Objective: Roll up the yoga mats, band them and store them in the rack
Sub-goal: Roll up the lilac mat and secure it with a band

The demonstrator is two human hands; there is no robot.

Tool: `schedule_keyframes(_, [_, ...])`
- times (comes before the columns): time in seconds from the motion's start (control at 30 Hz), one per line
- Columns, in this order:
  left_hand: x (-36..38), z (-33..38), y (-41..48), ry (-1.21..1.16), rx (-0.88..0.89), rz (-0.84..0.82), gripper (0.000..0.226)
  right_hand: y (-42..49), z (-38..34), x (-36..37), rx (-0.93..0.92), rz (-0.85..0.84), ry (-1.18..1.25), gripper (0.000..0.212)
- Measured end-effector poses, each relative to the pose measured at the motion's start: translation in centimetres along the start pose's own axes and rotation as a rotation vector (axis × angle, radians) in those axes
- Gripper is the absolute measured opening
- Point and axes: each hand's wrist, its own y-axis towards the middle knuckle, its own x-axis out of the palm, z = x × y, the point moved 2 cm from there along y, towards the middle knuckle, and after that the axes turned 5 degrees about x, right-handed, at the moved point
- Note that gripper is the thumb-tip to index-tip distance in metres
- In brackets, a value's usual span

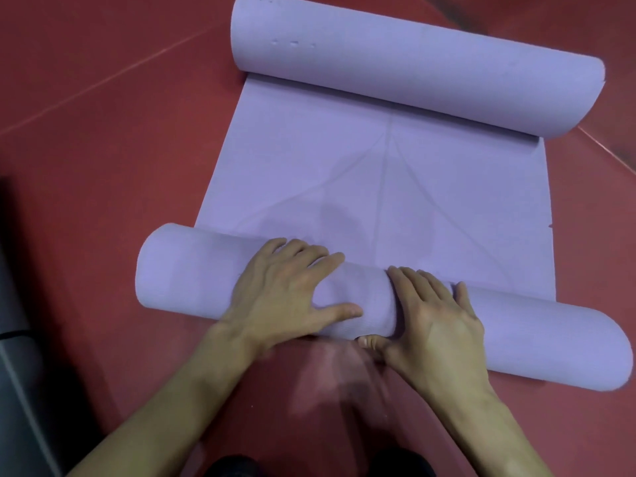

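Findings, nearest first. All positions are given against the near roll (186, 270), the wound-up portion of the lavender foam yoga mat (378, 187) that lies crosswise on the red sheet floor (103, 132).

On the near roll we find both bare hands, set side by side about its middle. The left hand (285, 290) lies flat on top, with its fingers (309, 256) spread wide and nearly straight and the thumb stretched along the near face. The right hand (437, 325) lies over the crown just beside it. Its fingers (423, 284) are close together and laid forward, and the thumb is tucked at the roll's near underside. Neither hand closes round anything; both press.

To the left of the near roll, at the frame edge, sits a dark grey object (13, 339) that we cannot identify.

Beyond the near roll, the mat runs on flat and unrolled, showing faint printed lines. Farther beyond, its other end stands curled into a thick far roll (413, 70), which lies at a slant to the near roll.

Assessment: rolling is under way and, in our judgement, about half done. The flat stretch and the curled far end remain to be taken up. We see no band and no rack, so banding and storing are both outstanding. We see no other mat that we can identify as such.
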Motion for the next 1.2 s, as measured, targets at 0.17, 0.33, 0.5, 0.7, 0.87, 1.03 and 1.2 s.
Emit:
schedule_keyframes(0.17, [0.4,-0.2,-0.1,-0.016,-0.002,-0.050,0.082,0.1,-0.2,0.0,-0.005,0.001,0.009,0.110])
schedule_keyframes(0.33, [0.5,-0.2,0.6,0.021,-0.025,-0.048,0.066,0.0,-0.2,0.2,-0.011,-0.027,-0.025,0.117])
schedule_keyframes(0.5, [0.3,-0.9,2.9,-0.006,-0.087,-0.280,0.074,-0.6,-0.6,0.2,-0.074,0.023,-0.033,0.112])
schedule_keyframes(0.7, [1.2,1.8,0.5,0.066,-0.070,-0.066,0.089,1.7,0.0,-0.7,-0.068,0.046,0.036,0.107])
schedule_keyframes(0.87, [1.2,0.8,1.7,0.114,-0.035,-0.219,0.127,3.5,0.4,-1.7,-0.086,-0.130,0.071,0.114])
schedule_keyframes(1.03, [0.8,0.1,3.4,0.036,-0.084,-0.260,0.122,4.1,-0.2,-2.1,-0.063,-0.264,-0.061,0.127])
schedule_keyframes(1.2, [0.0,-0.4,4.9,0.019,-0.092,-0.363,0.122,2.8,-0.1,-0.7,-0.070,0.044,-0.037,0.093])
